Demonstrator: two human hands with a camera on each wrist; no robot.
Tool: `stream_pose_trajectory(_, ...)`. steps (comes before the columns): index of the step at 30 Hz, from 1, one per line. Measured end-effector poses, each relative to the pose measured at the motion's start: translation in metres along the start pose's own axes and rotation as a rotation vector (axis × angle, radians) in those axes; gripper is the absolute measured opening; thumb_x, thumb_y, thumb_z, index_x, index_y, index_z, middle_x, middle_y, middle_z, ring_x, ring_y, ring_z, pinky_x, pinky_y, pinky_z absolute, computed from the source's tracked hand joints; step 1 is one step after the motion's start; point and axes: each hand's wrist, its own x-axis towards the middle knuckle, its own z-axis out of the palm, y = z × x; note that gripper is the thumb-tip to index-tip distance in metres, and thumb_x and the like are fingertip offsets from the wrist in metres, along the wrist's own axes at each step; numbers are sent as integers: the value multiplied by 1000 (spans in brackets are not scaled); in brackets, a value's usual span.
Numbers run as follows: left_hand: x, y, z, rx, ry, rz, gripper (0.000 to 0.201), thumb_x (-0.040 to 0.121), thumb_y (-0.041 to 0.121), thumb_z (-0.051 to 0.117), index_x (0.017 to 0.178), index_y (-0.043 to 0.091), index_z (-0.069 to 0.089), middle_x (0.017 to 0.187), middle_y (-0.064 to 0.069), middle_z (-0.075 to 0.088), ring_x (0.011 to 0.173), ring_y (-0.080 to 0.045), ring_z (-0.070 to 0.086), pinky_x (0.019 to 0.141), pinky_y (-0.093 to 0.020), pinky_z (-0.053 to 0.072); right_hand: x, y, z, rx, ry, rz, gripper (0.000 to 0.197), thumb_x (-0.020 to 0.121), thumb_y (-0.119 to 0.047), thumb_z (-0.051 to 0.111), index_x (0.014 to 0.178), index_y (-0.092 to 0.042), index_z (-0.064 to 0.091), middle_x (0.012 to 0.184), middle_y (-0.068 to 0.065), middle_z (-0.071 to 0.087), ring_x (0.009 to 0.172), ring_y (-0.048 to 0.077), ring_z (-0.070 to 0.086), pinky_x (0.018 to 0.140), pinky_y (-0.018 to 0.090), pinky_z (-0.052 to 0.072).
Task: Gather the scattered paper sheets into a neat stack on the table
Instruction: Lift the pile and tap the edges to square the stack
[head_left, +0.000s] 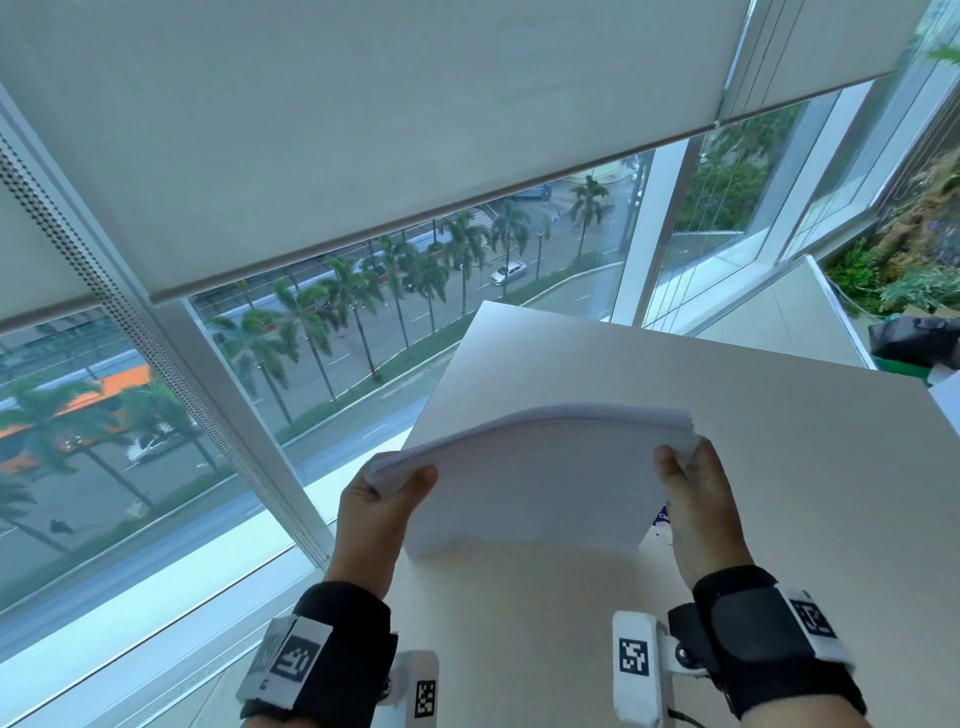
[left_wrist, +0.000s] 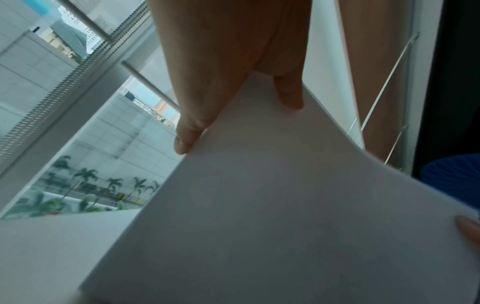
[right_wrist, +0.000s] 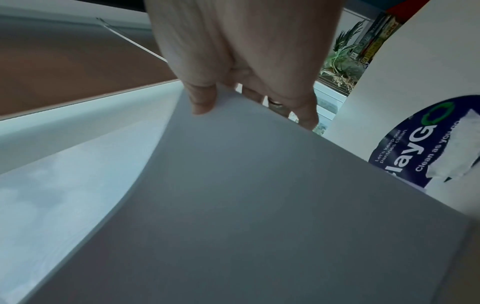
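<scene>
A thick stack of white paper sheets (head_left: 535, 483) stands on its lower edge on the pale table (head_left: 779, 467), leaning back and bowed along the top. My left hand (head_left: 387, 493) grips its upper left corner, thumb on the near face. My right hand (head_left: 685, 478) grips the upper right corner the same way. In the left wrist view the stack of sheets (left_wrist: 259, 205) fills the frame, pinched by my left hand (left_wrist: 233, 107). In the right wrist view my right hand (right_wrist: 233, 98) pinches the top edge of the sheets (right_wrist: 233, 205).
The table ends at a tall window (head_left: 311, 338) on the left and far side, with a lowered blind (head_left: 363, 130). A dark blue round sticker (right_wrist: 420, 148) lies on the table right of the stack. A black object (head_left: 919, 338) and plants lie at the far right.
</scene>
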Motion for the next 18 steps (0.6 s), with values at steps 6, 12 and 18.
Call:
stream_pose_trajectory(6,-1,12,14,-9,58,44,38,56,47,66,82,20,60,73,6,53,69,-6,49,65,-18,39,-1,-5,-7,33,29,-15,25,92,-13,51,114,-25,47,82,-10,50,65,3,42,60,17,32)
stream_pose_trajectory(12,0,15,17,31,90,22,15,91,18,48,94,10,60,81,9,50,74,4,48,72,-19,34,-1,-4,-7,28,-18,2,38,80,-18,65,116,-19,51,90,-6,58,70,5,51,62,16,38)
stream_pose_trajectory(18,10,15,16,-26,88,-28,34,58,45,58,85,24,59,85,4,53,89,-17,46,85,-32,33,1,2,-9,-67,-54,60,22,88,-4,56,91,-25,58,90,-1,63,82,16,59,71,21,49)
